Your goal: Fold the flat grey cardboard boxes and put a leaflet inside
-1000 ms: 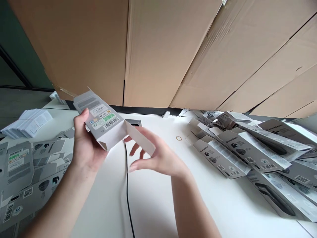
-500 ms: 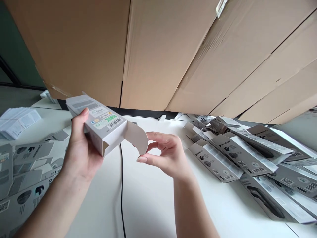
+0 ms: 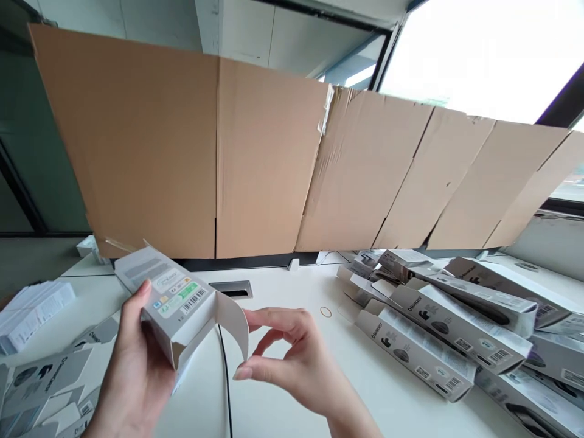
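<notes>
A small printed carton (image 3: 171, 298) is in my left hand (image 3: 137, 365), tilted, its barcode and green label face up. My left fingers wrap underneath and the thumb lies along its side. The near end of the carton stands open, and a rounded white end flap (image 3: 232, 319) sticks out toward the right. My right hand (image 3: 287, 359) has the flap's edge between its bent index finger and thumb. The carton's inside is mostly hidden.
Several formed cartons (image 3: 447, 322) lie piled at the right. Flat cartons (image 3: 55, 389) overlap at the lower left, with a stack of folded papers (image 3: 34, 313) behind them. A black cable (image 3: 225, 377) crosses the white table (image 3: 201, 401). A tall cardboard screen (image 3: 260, 158) stands behind.
The view has tilted up, so the screen's top edge and a window now show. Both hands and the carton sit lower and slightly left in view. The hold on the flap looks the same.
</notes>
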`<action>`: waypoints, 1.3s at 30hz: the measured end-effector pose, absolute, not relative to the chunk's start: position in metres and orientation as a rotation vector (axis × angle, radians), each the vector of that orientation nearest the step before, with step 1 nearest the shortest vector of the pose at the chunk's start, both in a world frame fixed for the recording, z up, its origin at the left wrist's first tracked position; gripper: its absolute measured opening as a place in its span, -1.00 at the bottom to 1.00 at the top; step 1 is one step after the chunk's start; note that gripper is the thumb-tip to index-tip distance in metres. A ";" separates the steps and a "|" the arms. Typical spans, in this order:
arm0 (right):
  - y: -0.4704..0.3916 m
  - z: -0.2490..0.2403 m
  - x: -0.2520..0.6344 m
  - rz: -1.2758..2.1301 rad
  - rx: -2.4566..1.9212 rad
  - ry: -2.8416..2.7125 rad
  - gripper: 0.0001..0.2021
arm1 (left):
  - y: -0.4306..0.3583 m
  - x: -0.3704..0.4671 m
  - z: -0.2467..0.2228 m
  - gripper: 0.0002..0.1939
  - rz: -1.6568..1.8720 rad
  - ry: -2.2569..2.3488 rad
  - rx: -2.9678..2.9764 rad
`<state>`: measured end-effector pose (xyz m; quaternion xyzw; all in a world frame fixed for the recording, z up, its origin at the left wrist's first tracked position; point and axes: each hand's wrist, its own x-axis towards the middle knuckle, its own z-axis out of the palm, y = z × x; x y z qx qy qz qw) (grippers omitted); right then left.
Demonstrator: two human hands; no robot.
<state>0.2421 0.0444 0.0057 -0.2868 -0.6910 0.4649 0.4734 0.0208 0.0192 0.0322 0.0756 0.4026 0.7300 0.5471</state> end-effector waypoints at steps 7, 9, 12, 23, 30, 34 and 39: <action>0.045 0.007 0.243 1.124 -0.794 -1.718 -0.63 | 0.018 0.032 0.026 -0.70 1.690 0.932 0.182; 0.047 0.005 0.246 1.088 -0.843 -1.705 -0.70 | 0.019 0.034 0.025 -0.72 1.699 0.891 0.121; 0.050 0.003 0.251 1.044 -0.933 -1.690 -0.57 | 0.021 0.036 0.026 -0.77 1.694 0.862 0.036; 0.045 0.011 0.253 1.021 -0.861 -1.836 -0.65 | 0.036 0.032 0.008 -0.71 1.669 0.771 -0.002; 0.039 0.007 0.248 0.684 -0.871 -1.813 -0.63 | 0.037 0.036 0.010 -0.77 1.723 0.765 0.022; 0.043 0.008 0.253 1.070 -0.809 -1.783 -0.79 | 0.038 0.036 0.009 -0.77 1.715 0.734 0.067; 0.049 0.005 0.246 1.259 -0.877 -1.653 -0.33 | 0.035 0.043 0.006 -0.70 1.670 0.731 0.076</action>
